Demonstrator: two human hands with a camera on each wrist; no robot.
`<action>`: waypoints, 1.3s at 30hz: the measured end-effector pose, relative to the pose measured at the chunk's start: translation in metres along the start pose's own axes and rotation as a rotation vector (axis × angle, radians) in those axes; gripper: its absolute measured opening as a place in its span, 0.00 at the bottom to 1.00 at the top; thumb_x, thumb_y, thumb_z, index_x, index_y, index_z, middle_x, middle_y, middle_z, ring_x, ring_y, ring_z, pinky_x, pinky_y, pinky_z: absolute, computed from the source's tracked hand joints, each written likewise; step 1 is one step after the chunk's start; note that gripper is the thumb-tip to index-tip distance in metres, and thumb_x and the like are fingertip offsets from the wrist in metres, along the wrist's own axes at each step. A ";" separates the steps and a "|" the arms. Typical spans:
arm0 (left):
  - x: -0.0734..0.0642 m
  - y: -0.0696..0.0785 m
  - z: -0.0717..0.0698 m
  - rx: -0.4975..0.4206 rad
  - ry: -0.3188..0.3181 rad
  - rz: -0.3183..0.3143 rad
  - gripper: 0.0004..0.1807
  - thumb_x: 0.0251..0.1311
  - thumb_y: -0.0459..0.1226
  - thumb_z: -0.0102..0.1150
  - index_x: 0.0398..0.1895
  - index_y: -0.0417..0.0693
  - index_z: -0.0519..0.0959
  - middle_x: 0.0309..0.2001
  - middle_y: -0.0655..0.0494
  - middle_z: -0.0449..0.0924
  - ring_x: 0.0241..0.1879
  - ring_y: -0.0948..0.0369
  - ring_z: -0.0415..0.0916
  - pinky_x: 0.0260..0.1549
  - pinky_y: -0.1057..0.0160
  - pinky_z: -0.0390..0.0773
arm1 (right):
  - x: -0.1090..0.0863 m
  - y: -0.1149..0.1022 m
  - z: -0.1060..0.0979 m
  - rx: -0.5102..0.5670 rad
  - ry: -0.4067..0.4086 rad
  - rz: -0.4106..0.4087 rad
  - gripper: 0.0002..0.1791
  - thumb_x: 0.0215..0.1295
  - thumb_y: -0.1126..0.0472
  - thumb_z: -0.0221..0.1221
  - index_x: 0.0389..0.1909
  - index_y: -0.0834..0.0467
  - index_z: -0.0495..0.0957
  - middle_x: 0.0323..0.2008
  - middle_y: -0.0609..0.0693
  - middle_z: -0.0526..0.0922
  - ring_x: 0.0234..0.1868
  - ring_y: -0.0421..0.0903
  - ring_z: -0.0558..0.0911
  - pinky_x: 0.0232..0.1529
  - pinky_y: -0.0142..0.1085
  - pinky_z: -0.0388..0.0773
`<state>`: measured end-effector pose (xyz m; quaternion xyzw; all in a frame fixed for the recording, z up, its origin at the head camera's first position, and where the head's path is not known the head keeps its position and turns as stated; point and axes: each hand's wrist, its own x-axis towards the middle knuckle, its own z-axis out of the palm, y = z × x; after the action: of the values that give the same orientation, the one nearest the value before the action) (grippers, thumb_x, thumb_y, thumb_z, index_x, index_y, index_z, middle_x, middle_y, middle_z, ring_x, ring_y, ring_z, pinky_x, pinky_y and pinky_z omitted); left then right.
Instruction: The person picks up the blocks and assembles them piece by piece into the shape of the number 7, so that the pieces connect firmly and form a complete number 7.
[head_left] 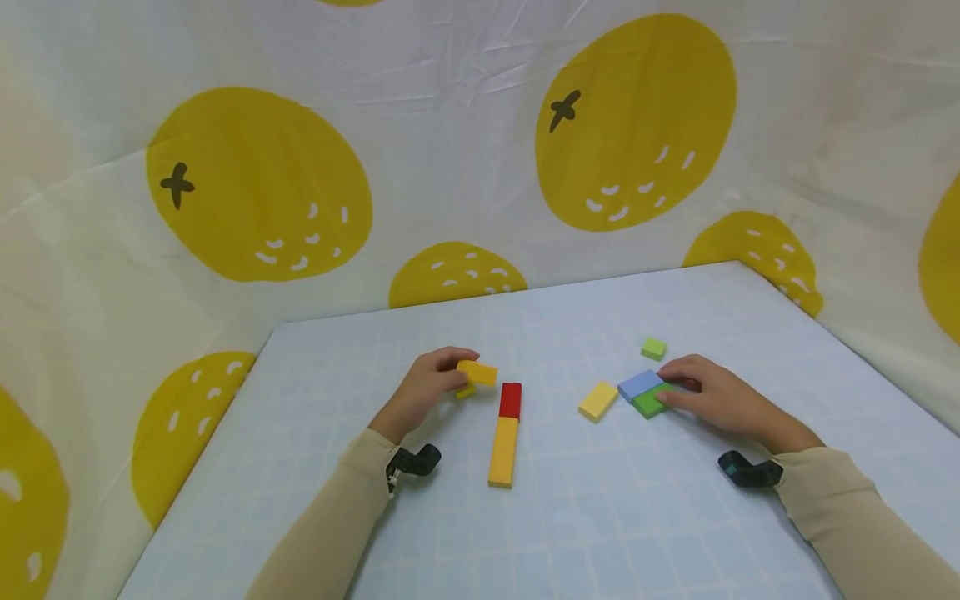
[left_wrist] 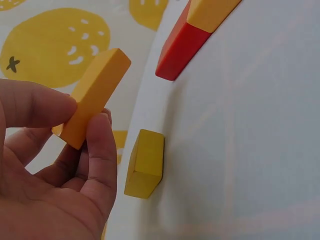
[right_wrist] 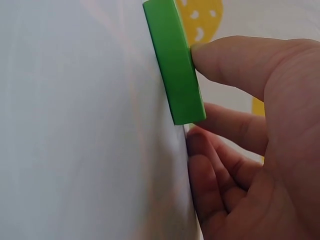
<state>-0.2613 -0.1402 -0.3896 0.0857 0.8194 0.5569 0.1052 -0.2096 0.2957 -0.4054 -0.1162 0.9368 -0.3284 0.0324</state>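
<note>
My left hand (head_left: 429, 385) pinches an orange block (left_wrist: 95, 95) between thumb and fingers, raised off the table. Under it a small yellow block (left_wrist: 145, 162) stands on the table. To the right, a red block (head_left: 511, 401) lies end to end with a longer orange-yellow block (head_left: 503, 452). My right hand (head_left: 712, 396) holds a green block (right_wrist: 176, 65) at table level, thumb on its upper face and index finger reaching behind it. Against the green block lies a blue block (head_left: 637, 386); the index fingertip is close to its far end, contact unclear.
A pale yellow block (head_left: 597, 402) lies just left of the blue one. Behind the right hand sits a small light green block (head_left: 653, 348). The table (head_left: 600, 517) has a pale blue checked cover, and a lemon-patterned curtain (head_left: 450, 167) hangs along its back and sides.
</note>
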 end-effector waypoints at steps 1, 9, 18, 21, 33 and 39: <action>0.001 0.001 0.000 -0.007 0.001 0.002 0.19 0.68 0.32 0.54 0.61 0.47 0.79 0.57 0.55 0.78 0.52 0.54 0.75 0.55 0.58 0.78 | 0.000 0.000 0.000 0.001 -0.002 -0.002 0.30 0.68 0.43 0.62 0.60 0.62 0.76 0.61 0.62 0.72 0.61 0.60 0.71 0.61 0.61 0.68; 0.006 0.006 0.004 -0.044 0.013 -0.005 0.19 0.69 0.32 0.52 0.61 0.45 0.78 0.56 0.53 0.77 0.50 0.53 0.76 0.54 0.59 0.79 | 0.000 0.001 0.000 -0.002 -0.011 -0.012 0.30 0.69 0.43 0.62 0.61 0.61 0.75 0.61 0.62 0.72 0.61 0.61 0.71 0.61 0.61 0.68; 0.016 0.007 0.013 -0.077 0.086 -0.064 0.21 0.69 0.34 0.55 0.65 0.48 0.75 0.54 0.49 0.76 0.47 0.54 0.80 0.52 0.60 0.80 | 0.003 0.003 0.000 0.003 -0.018 -0.014 0.30 0.69 0.44 0.61 0.61 0.62 0.75 0.62 0.62 0.71 0.61 0.60 0.71 0.62 0.61 0.68; 0.018 0.007 0.017 -0.096 0.087 -0.070 0.21 0.70 0.35 0.56 0.66 0.47 0.74 0.53 0.48 0.76 0.47 0.54 0.80 0.51 0.61 0.80 | 0.002 0.003 0.000 0.007 -0.021 -0.013 0.30 0.69 0.44 0.61 0.61 0.62 0.75 0.62 0.62 0.71 0.61 0.60 0.71 0.62 0.61 0.68; 0.025 0.018 0.025 -0.157 0.072 -0.036 0.22 0.71 0.40 0.59 0.65 0.46 0.74 0.51 0.48 0.79 0.48 0.53 0.81 0.47 0.60 0.82 | 0.000 0.001 0.000 0.006 -0.020 -0.012 0.29 0.69 0.44 0.61 0.60 0.61 0.76 0.62 0.62 0.71 0.61 0.60 0.70 0.62 0.61 0.67; 0.029 0.019 0.030 -0.220 0.070 -0.031 0.22 0.71 0.39 0.59 0.64 0.42 0.73 0.51 0.46 0.79 0.48 0.52 0.82 0.46 0.59 0.83 | 0.000 0.000 0.000 0.004 -0.012 -0.017 0.28 0.69 0.45 0.61 0.60 0.61 0.76 0.61 0.62 0.72 0.61 0.60 0.71 0.62 0.61 0.67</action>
<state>-0.2812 -0.0988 -0.3847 0.0417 0.7577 0.6445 0.0939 -0.2097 0.2960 -0.4056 -0.1259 0.9349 -0.3298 0.0353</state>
